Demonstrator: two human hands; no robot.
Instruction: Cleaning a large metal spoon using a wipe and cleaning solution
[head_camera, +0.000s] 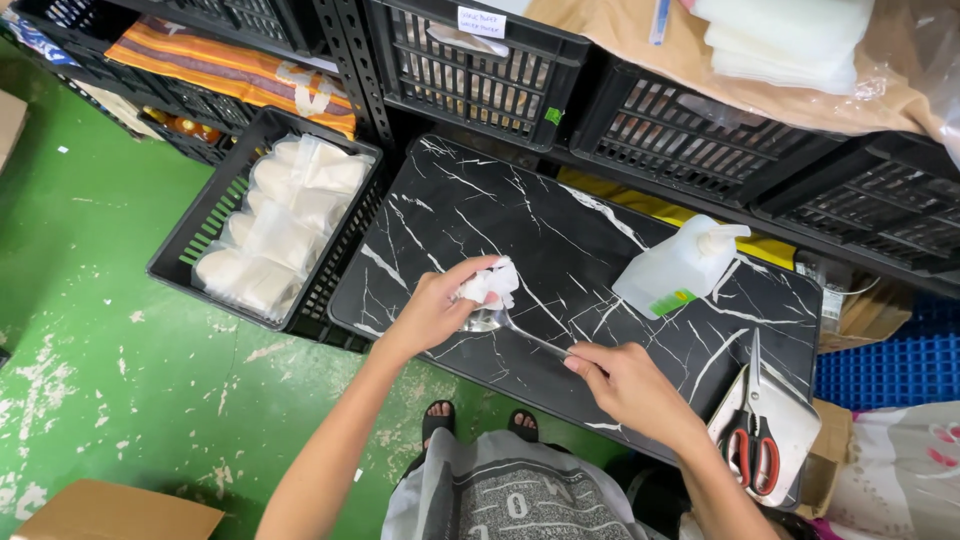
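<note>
- Wiping step: left hand (432, 312) pinches white tissue (490, 283) against spoon (487, 319) bowl.
- Right hand (628, 385) grips the handle over the worktop (470, 205).
- Next, I judge: rotate spoon, wipe its back.

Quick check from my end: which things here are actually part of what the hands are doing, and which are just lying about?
In use:
left hand pressing a white tissue on the spoon
right hand holding the spoon's handle

Lying about:
pump bottle
scissors
crate of white bags
</note>
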